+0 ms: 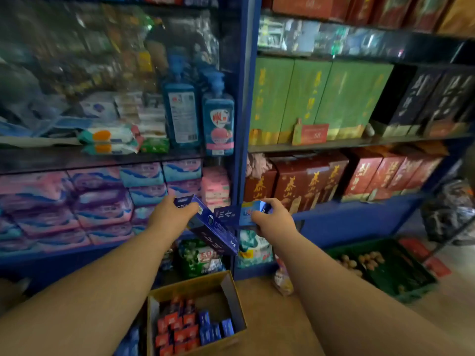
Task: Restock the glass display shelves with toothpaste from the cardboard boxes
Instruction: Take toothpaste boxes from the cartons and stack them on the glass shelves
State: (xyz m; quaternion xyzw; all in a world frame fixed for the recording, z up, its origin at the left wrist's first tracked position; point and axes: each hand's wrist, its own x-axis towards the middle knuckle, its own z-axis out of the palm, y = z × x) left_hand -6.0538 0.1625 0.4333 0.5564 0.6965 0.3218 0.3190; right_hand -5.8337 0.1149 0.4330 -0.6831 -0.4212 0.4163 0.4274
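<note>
Bare left grip (pixel 169 214), right grip (pixel 273 219), forearms (pixel 102 286)

A long dark-blue toothpaste carton (pixel 216 231) hung tilted, its upper end gripped in the left hand (pixel 171 214) and its lower end pointing down to the right. A second carton (pixel 231 214), dark blue fading to lighter blue, lay roughly level in the right hand (pixel 273 219), its left end just beside the first. Both were in front of the shelves' (pixel 102 160) blue upright. Below them the cardboard box (pixel 198 285) stood open, with red and blue cartons (pixel 180 327) on end, packed along its near and left sides.
</note>
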